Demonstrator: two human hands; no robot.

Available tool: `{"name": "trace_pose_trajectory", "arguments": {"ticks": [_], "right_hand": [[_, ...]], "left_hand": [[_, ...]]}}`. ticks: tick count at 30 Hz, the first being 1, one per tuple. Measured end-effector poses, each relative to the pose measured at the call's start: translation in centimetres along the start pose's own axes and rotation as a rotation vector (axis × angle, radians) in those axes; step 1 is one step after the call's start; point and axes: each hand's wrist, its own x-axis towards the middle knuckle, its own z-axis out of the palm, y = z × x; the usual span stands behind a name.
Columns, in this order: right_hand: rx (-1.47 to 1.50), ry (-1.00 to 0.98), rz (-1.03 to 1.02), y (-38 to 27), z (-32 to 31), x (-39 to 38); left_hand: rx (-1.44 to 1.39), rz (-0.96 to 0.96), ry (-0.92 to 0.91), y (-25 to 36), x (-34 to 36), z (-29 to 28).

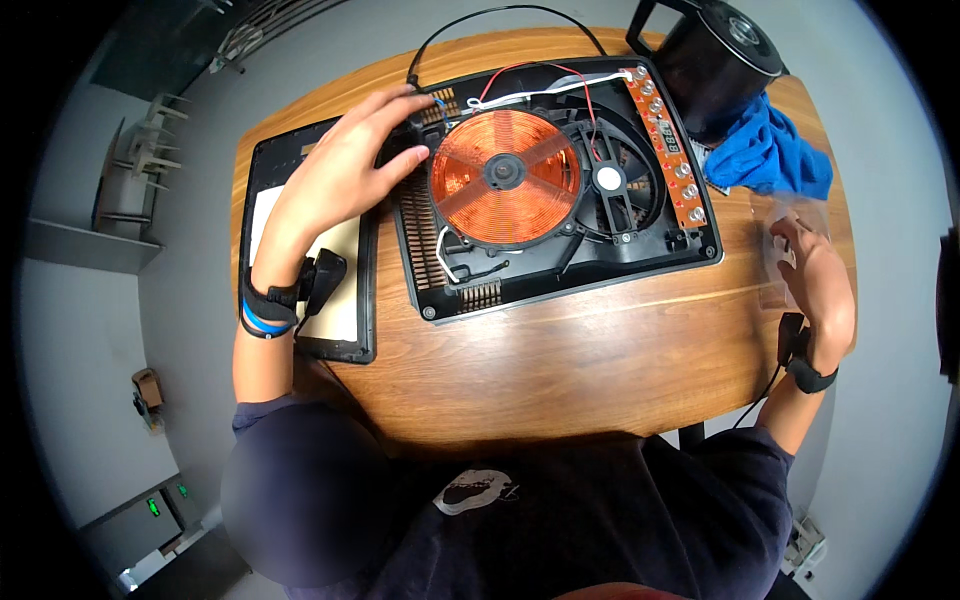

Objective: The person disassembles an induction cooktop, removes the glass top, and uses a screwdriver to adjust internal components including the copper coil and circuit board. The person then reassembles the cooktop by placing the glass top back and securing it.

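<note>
An opened induction cooker (590, 275) lies on the table, its black housing showing a round copper coil (480, 205), a black fan (640, 190) and an orange control board (668, 150). My left hand (345, 160) reaches over its back left corner, fingers stretched and thumb apart, the fingertips by the vent slots and the small wires there. Whether they touch a small part is too fine to tell. At the right, my right hand (818, 275) is over a clear plastic container or bag (775, 290), fingers bent and apart; its contents are hard to make out.
Left of the cooker lies a black panel (365, 320) with a pale sheet, partly under my left arm. A dark kettle (705, 60) stands at the back right, beside a crumpled blue cloth (770, 150). A black cable (510, 8) loops behind the cooker.
</note>
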Motion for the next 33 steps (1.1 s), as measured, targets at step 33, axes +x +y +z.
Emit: {"name": "trace_pose_trajectory", "arguments": {"ticks": [33], "right_hand": [[0.151,-0.037,-0.595,-10.4,-2.1,7.8]], "left_hand": [[-0.082,-0.269,-0.027,-8.9,12.1,4.3]]}}
